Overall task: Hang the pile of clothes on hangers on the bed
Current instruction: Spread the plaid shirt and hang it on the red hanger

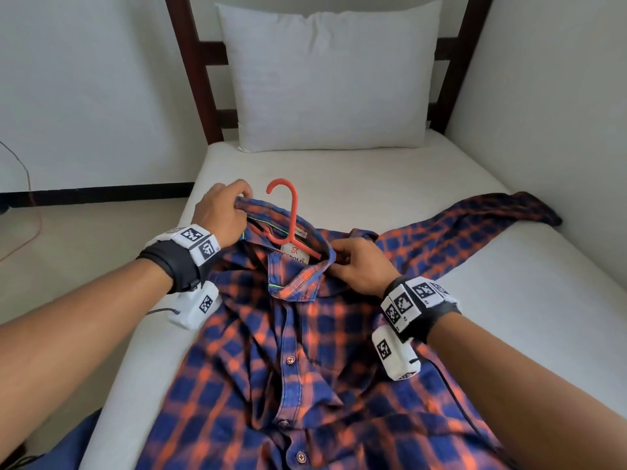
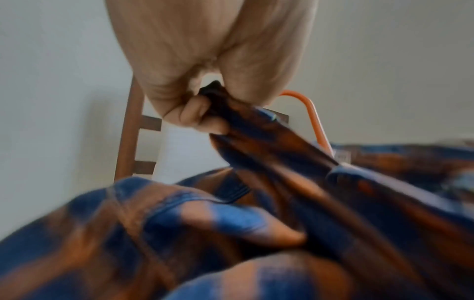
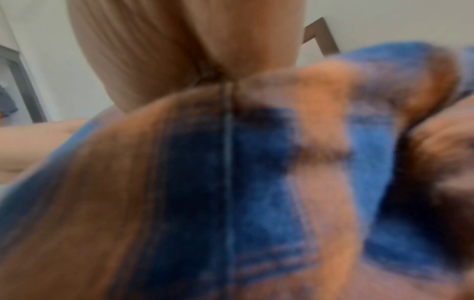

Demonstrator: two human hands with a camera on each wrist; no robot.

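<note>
A blue and orange plaid shirt (image 1: 305, 361) lies front-up on the white bed (image 1: 373, 184), one sleeve stretched toward the right wall. An orange plastic hanger (image 1: 288, 212) sits inside its neck, hook poking out above the collar. My left hand (image 1: 224, 212) pinches the left end of the collar and lifts it; the left wrist view shows fingers (image 2: 195, 113) curled round the dark fabric, hanger (image 2: 313, 113) behind. My right hand (image 1: 356, 262) grips the right side of the collar at the shoulder. In the blurred right wrist view, shirt cloth (image 3: 256, 182) fills the frame below my palm.
A white pillow (image 1: 329, 79) leans on the dark wooden headboard (image 1: 200, 79) at the far end. Walls close in at the right and behind. Floor with a thin cable (image 1: 30, 205) lies left of the bed. Blue fabric (image 1: 81, 446) shows at the near left edge.
</note>
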